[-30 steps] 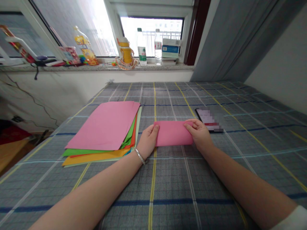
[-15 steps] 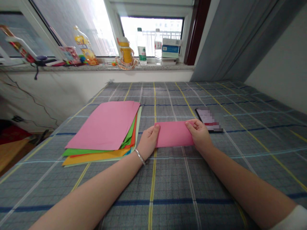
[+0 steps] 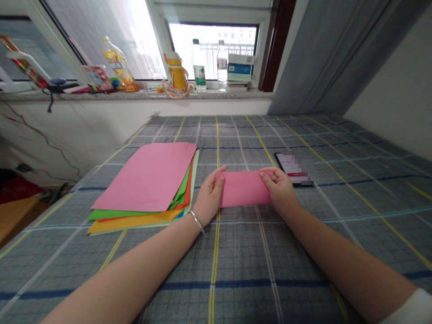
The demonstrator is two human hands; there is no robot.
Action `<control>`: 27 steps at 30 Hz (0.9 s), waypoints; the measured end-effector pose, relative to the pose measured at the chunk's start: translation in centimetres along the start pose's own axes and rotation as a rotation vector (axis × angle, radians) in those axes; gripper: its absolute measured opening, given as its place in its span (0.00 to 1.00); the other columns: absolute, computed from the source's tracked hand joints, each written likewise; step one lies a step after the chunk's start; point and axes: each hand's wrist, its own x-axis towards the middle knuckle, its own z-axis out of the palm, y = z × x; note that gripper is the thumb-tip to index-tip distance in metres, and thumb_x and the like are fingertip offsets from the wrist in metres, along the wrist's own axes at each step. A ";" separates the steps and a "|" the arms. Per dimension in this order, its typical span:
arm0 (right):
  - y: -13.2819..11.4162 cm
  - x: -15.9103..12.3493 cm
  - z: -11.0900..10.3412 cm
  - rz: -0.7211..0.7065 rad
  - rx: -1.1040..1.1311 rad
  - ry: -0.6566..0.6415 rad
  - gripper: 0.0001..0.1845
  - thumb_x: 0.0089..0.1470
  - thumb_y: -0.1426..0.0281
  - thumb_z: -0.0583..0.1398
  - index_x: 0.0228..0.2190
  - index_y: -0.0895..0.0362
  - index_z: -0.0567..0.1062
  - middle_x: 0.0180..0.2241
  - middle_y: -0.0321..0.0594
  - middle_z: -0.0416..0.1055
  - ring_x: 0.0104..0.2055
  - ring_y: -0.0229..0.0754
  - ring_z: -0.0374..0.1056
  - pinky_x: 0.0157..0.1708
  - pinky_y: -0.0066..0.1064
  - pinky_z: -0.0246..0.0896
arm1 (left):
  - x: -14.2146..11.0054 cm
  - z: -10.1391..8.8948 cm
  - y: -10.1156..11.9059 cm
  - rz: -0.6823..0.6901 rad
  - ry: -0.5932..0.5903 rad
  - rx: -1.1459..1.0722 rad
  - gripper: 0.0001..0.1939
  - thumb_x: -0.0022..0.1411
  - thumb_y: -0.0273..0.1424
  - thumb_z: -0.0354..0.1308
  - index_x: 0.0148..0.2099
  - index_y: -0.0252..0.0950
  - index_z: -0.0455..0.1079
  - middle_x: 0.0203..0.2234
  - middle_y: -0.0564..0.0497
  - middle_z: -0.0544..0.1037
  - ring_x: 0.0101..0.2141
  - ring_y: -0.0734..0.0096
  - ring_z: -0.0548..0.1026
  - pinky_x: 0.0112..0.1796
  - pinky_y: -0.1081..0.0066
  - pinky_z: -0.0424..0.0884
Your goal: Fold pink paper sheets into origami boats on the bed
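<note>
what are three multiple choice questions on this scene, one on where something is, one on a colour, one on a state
1. Where does the black smartphone lie?
A) on the windowsill
B) on the grey checked cloth
C) on the floor

2. What colour is the top sheet of the stack of coloured paper?
A) green
B) orange
C) pink

3. What state is the pink paper strip in?
A) crumpled into a ball
B) flat on the cloth between the left hand and right hand
C) standing on edge

1 B: it lies on the cloth past the right hand.
2 C: a pink sheet covers the other colours.
3 B: it lies flat, with a hand at each end.
</note>
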 end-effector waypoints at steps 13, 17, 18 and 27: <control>-0.4 0.0 -0.3 -0.182 -0.239 0.018 0.12 0.48 0.60 0.63 0.33 0.53 0.76 0.29 0.37 0.76 0.29 0.41 0.69 0.29 0.33 0.62 | 0.2 0.0 -0.3 0.038 0.016 -0.004 0.11 0.65 0.35 0.49 0.48 0.39 0.64 0.24 0.56 0.61 0.22 0.76 0.59 0.23 0.77 0.56; -0.4 0.1 -0.6 -0.248 -0.302 0.001 0.10 0.49 0.61 0.62 0.33 0.53 0.77 0.33 0.38 0.77 0.35 0.43 0.71 0.36 0.35 0.64 | 0.2 0.1 -0.3 -0.003 -0.010 -0.059 0.12 0.65 0.39 0.51 0.47 0.39 0.63 0.23 0.57 0.61 0.21 0.76 0.58 0.22 0.77 0.56; -0.4 0.1 -0.6 -0.252 -0.313 0.004 0.10 0.49 0.61 0.62 0.33 0.53 0.77 0.33 0.38 0.77 0.35 0.43 0.71 0.37 0.35 0.64 | 0.2 0.1 -0.3 -0.010 -0.016 -0.068 0.13 0.65 0.40 0.51 0.47 0.39 0.63 0.23 0.57 0.61 0.21 0.76 0.59 0.22 0.77 0.56; -0.6 0.5 -1.1 -0.364 -0.606 -0.065 0.09 0.53 0.63 0.60 0.34 0.53 0.77 0.35 0.39 0.77 0.34 0.44 0.70 0.35 0.37 0.62 | 0.3 -0.1 -0.4 0.082 -0.009 0.051 0.12 0.66 0.37 0.49 0.49 0.39 0.64 0.26 0.55 0.66 0.23 0.75 0.62 0.26 0.75 0.60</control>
